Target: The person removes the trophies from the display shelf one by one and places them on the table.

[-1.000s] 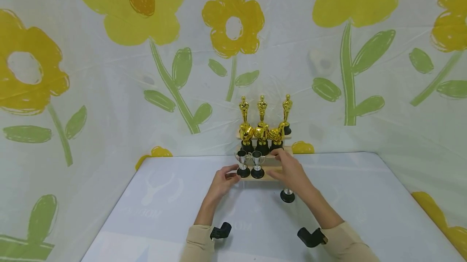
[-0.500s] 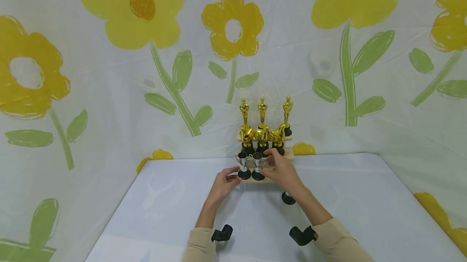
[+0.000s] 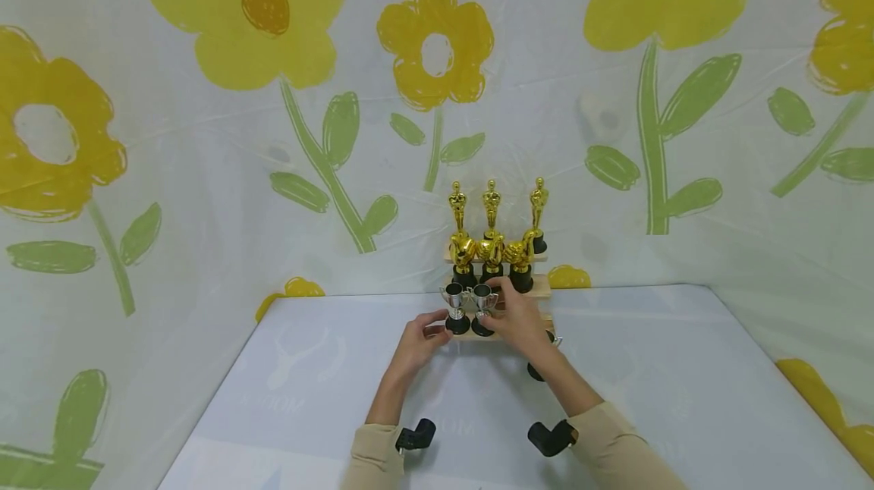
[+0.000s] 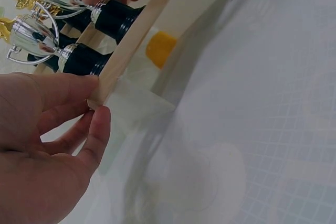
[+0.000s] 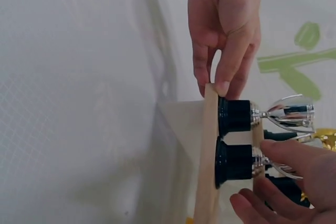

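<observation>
Two small silver trophy cups on black bases stand side by side on the lowest step of a wooden tiered stand (image 3: 541, 287). My left hand (image 3: 415, 342) pinches the left end of that step, thumb (image 4: 79, 85) on top beside the left cup (image 4: 34, 38) and fingers beneath. Around the stem of the right cup (image 5: 239, 162) curl the thumb and fingers of my right hand (image 3: 520, 323). Behind them, gold thumb-shaped trophies (image 3: 463, 249) occupy the middle step, and gold figure statuettes (image 3: 492, 205) fill the top one.
A third trophy with a black base (image 3: 536, 373) is on the white table (image 3: 328, 369), mostly hidden behind my right forearm. A white curtain (image 3: 519, 111) printed with yellow flowers hangs just behind the stand.
My right hand has moved left along the lowest step, from its right part to the right silver cup, which it now holds. The left hand stays at the step's end.
</observation>
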Tool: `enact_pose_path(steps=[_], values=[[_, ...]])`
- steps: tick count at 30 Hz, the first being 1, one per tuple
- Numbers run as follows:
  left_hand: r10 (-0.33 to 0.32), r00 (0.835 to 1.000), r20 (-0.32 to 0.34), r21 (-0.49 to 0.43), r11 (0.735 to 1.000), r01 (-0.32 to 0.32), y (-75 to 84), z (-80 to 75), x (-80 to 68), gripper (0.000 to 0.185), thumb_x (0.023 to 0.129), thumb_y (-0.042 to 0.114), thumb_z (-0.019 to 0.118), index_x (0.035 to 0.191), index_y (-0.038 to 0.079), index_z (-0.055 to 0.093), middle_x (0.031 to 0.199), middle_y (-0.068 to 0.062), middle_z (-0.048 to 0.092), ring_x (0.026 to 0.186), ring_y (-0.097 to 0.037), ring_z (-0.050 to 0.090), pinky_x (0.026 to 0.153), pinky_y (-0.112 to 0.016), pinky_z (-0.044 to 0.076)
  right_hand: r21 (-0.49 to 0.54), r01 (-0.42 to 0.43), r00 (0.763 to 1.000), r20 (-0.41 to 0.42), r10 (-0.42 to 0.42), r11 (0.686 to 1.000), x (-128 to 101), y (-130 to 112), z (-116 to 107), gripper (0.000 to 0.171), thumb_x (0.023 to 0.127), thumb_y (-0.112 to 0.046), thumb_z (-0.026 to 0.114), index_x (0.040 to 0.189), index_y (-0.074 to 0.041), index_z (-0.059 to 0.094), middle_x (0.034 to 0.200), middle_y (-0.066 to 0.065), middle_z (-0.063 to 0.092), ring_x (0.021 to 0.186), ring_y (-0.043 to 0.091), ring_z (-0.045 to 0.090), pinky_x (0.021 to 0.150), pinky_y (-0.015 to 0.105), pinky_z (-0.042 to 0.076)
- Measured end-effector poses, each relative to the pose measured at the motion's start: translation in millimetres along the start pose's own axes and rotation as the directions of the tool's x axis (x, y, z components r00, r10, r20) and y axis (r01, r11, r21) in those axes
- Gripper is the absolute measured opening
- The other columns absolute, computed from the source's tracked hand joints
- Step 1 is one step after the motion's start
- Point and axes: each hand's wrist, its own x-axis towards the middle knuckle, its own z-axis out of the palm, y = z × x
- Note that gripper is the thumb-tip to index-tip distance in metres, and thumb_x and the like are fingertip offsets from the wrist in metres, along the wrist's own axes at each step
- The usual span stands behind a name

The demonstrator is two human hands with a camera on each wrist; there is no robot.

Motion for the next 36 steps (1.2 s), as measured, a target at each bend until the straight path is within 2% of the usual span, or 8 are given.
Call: enact_pose_path(steps=[8, 20, 27, 36], values=[[-0.002, 1.000, -0.004, -0.005, 1.000, 0.002, -2.7, 0.0, 2.2, 0.044, 0.088, -0.002, 0.062, 0.131, -0.010, 0.055, 0.139, -0.030, 0.052, 0.119, -0.045, 0.058, 0.093, -0.042, 0.055, 0.014, -0.012, 1.000, -0.020, 0.012, 1.000, 1, 2, 7, 0.060, 0.078, -0.007, 0.080, 0.130, -0.011, 0.049, 0.099, 0.013, 0.070, 0.097, 0.030, 0.070, 0.080, 0.042, 0.058], [-0.008, 1.000, -0.018, -0.014, 1.000, 0.007, -0.8, 0.9, 0.9, 0.044, 0.088, -0.004, 0.063, 0.131, -0.011, 0.056, 0.138, -0.031, 0.052, 0.118, -0.045, 0.059, 0.093, -0.042, 0.055, -0.021, 0.004, 0.999, -0.036, -0.005, 1.000, 3, -4, 12, 0.055, 0.079, -0.001, 0.077, 0.126, -0.010, 0.051, 0.101, 0.013, 0.071, 0.088, 0.025, 0.069, 0.069, 0.035, 0.057], [-0.005, 1.000, -0.012, -0.019, 1.000, 0.005, -2.3, 0.3, 2.9, 0.045, 0.088, -0.002, 0.063, 0.131, -0.011, 0.055, 0.139, -0.031, 0.051, 0.119, -0.044, 0.059, 0.093, -0.041, 0.055, -0.012, 0.023, 0.999, -0.047, -0.023, 1.000, 3, -4, 12, 0.054, 0.079, 0.001, 0.077, 0.124, -0.009, 0.050, 0.106, 0.015, 0.071, 0.089, 0.028, 0.070, 0.070, 0.035, 0.058], [-0.001, 1.000, -0.010, -0.017, 1.000, 0.001, -3.4, -0.1, 3.2, 0.044, 0.088, -0.003, 0.062, 0.131, -0.010, 0.055, 0.138, -0.031, 0.051, 0.119, -0.045, 0.058, 0.093, -0.042, 0.055, -0.031, 0.021, 0.999, -0.038, -0.022, 0.999, 1, -5, 11, 0.055, 0.080, 0.000, 0.076, 0.127, -0.010, 0.049, 0.108, 0.016, 0.070, 0.085, 0.027, 0.071, 0.063, 0.032, 0.056]])
